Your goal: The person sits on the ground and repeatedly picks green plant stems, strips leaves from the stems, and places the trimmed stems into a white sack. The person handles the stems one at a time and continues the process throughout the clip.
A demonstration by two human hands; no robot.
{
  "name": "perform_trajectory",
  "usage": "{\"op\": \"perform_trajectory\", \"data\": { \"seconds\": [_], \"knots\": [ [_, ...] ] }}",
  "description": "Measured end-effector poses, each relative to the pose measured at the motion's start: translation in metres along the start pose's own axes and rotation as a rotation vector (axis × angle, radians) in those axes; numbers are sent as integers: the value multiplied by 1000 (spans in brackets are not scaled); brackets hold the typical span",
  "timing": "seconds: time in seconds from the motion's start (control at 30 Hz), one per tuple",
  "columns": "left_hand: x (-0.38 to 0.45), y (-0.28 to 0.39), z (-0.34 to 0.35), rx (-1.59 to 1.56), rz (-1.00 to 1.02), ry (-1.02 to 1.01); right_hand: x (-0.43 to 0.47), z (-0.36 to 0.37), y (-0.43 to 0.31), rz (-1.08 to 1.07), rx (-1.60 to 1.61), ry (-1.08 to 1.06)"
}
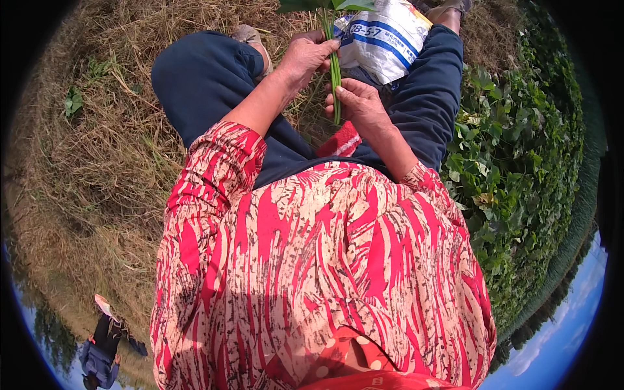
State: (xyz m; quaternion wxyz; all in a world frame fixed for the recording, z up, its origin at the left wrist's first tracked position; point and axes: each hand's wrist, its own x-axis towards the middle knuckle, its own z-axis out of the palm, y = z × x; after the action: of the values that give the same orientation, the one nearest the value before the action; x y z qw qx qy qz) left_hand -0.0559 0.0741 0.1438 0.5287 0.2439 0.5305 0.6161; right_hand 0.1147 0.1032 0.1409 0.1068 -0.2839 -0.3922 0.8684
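Observation:
A small bundle of long green leaf stalks (335, 73) runs upright between my hands, with broad green leaves (353, 4) at its top, cut off by the picture's edge. My left hand (307, 51) grips the stalks just below the leaves, thumb across them. Lower down, near the cut ends, my right hand (360, 100) pinches the same stalks between thumb and fingers. Right behind the hands lies a white woven plastic sack (378, 41) with blue stripes and printing, between my legs. A red cloth item with a white stripe (341, 141) shows below the right hand.
Dry cut grass (107, 161) covers the ground at the left. Dense leafy vines (516, 161) grow close along the right side. My bent knees in dark trousers (204, 73) flank the hands. Another person (100, 358) stands far off at the lower left.

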Motion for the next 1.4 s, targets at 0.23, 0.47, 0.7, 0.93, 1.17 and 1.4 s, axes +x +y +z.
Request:
{"op": "perform_trajectory", "data": {
  "seconds": [0.23, 0.47, 0.7, 0.93, 1.17, 1.4],
  "knots": [
    [1, 1, -7, -102, -173, -74, -8, 21, -20, 30, 85, -52],
    [2, 1, -9, -149, -271, -60, -8, 27, -20, 17, 86, -46],
    [0, 4, -8, -134, -306, -51, -8, 27, -16, 2, 121, -40],
    [2, 0, -9, -102, -326, -43, -8, 32, -15, -24, 104, 6],
    [16, -22, -17, -81, -284, -67, -7, 37, -12, -56, 30, 88],
    [10, -12, -10, -19, -56, -88, -5, 31, -6, -90, -178, 89]
  ]
}}
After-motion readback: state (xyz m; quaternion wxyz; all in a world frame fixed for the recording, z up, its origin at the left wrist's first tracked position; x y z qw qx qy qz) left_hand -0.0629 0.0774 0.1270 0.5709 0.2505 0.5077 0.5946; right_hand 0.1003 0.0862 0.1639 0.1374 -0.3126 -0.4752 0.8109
